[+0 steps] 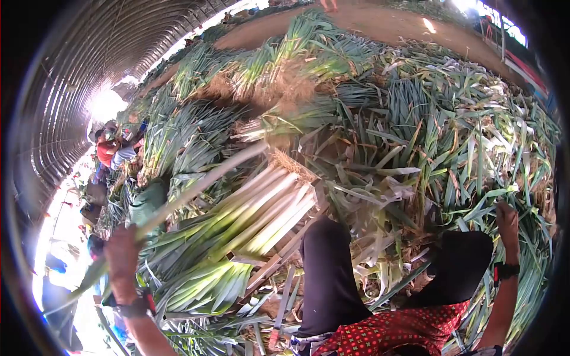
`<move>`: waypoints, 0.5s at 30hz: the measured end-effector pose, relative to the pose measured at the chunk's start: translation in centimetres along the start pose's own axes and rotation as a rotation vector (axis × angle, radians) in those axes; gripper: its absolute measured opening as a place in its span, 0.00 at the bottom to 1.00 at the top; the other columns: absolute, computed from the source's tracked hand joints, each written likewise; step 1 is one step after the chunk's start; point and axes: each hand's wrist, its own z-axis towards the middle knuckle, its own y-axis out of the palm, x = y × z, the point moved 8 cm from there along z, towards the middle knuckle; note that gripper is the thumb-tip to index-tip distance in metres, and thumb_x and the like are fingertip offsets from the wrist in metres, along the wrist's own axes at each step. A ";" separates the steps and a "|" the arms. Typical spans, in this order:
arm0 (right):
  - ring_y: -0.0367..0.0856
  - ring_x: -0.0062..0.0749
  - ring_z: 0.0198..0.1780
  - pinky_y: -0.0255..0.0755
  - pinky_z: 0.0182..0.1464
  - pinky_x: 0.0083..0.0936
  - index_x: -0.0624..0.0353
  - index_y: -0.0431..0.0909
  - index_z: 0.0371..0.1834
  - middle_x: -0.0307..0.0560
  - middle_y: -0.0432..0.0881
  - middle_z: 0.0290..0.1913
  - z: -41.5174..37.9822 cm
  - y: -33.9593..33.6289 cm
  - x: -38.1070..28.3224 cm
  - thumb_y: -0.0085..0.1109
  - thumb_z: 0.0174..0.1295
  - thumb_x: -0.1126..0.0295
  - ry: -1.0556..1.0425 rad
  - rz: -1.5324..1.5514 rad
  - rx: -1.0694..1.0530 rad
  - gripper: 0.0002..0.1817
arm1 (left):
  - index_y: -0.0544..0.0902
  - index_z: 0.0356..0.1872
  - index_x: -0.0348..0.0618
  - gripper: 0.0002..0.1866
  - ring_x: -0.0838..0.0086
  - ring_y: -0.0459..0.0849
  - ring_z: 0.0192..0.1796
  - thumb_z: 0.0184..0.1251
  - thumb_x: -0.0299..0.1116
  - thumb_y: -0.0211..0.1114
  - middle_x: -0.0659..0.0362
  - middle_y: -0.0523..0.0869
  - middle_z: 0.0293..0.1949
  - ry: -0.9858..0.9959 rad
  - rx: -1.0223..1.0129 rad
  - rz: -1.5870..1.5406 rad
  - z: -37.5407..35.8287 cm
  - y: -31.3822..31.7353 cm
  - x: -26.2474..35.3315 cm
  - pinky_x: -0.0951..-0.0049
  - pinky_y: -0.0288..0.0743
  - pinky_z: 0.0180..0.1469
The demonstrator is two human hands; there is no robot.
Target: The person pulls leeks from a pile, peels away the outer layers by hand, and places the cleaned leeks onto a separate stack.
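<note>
My left hand [123,255] is closed around a leek [205,187]. Its pale end points up toward the middle of the view, and its green leaves trail down past my wrist. Beside that hand, a stack of trimmed-looking leeks [261,210] lies in a wooden frame [274,261], roots at the upper right and leaves at the lower left. Far to the right, my right hand [506,221] is raised over a heap of loose leek leaves [475,148] with its fingers curled. Whether anything is in those fingers is too small to tell.
Piles of leeks [309,41] and dark green leaves [202,133] spread across the ground ahead. Another person in a red top [107,151] sits at the far left. A ribbed curved roof [71,77] rises on the left; a bare dirt path [392,24] runs behind.
</note>
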 end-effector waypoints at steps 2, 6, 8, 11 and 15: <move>0.80 0.44 0.49 0.73 0.52 0.37 0.62 0.75 0.52 0.52 0.81 0.47 1.4 -1.3 -5.9 0.58 0.63 0.77 -0.574 -0.601 0.194 0.14 | 0.82 0.48 0.50 0.21 0.57 0.85 0.42 0.52 0.42 0.74 0.51 0.84 0.40 0.060 -0.005 -0.140 -0.3 8.0 2.1 0.56 0.78 0.42; 0.79 0.42 0.48 0.73 0.52 0.34 0.61 0.74 0.53 0.49 0.80 0.49 6.8 -3.5 -10.5 0.59 0.62 0.78 -0.426 -0.262 0.007 0.15 | 0.83 0.51 0.54 0.21 0.56 0.83 0.42 0.54 0.40 0.73 0.51 0.83 0.40 0.328 0.062 -0.537 -2.5 27.1 10.5 0.57 0.77 0.43; 0.80 0.42 0.43 0.73 0.48 0.31 0.63 0.77 0.47 0.50 0.82 0.43 8.9 -6.8 -16.5 0.59 0.60 0.80 -0.440 -0.181 0.004 0.12 | 0.83 0.52 0.54 0.20 0.55 0.82 0.42 0.55 0.39 0.72 0.50 0.82 0.40 0.200 -0.007 -0.605 -2.7 22.9 13.4 0.57 0.77 0.44; 0.82 0.43 0.34 0.74 0.41 0.30 0.65 0.77 0.43 0.53 0.82 0.36 10.4 -7.7 -20.2 0.58 0.59 0.82 -0.370 -0.040 -0.153 0.09 | 0.83 0.52 0.54 0.19 0.53 0.81 0.42 0.57 0.36 0.71 0.50 0.81 0.40 0.154 -0.047 -0.679 -2.5 21.0 14.1 0.56 0.76 0.46; 0.82 0.47 0.38 0.74 0.43 0.33 0.65 0.77 0.44 0.53 0.83 0.39 10.0 -7.9 -24.1 0.59 0.59 0.82 -0.450 -0.040 -0.133 0.10 | 0.83 0.49 0.50 0.16 0.51 0.81 0.44 0.59 0.34 0.69 0.49 0.80 0.38 0.216 -0.088 -0.739 -1.8 20.3 15.1 0.55 0.75 0.46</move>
